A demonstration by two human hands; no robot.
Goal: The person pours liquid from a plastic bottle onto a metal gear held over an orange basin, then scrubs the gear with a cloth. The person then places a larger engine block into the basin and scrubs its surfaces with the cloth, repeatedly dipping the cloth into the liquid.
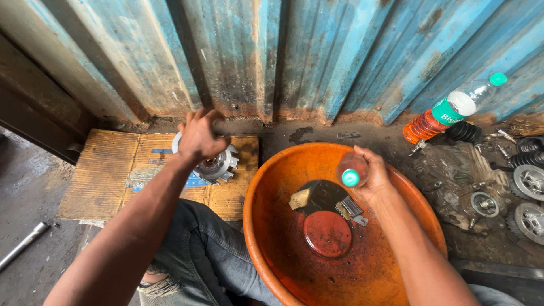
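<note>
Left hand (pixel 199 136) is resting on top of a toothed metal clutch-type part (pixel 211 160), fingers curled over & gripping it; part is sitting on a flattened cardboard sheet (pixel 107 178) by the base of the blue corrugated metal wall (pixel 294 51). Right hand (pixel 371 177) is holding a small clear bottle w/ teal cap (pixel 351 171), fingers wrapped tight around it, above the orange basin (pixel 266 238). Basin is holding a pool of dark liquid w/ a small brush (pixel 351 208) & a pale scrap (pixel 300 199) lying in it. A bigger bottle of orange liquid (pixel 450 113) is lying near the wall on the right, w/ springs & round metal parts (pixel 530 181) scattered just beside. A steel rod (pixel 22 245) is lying on the floor far left.
</note>
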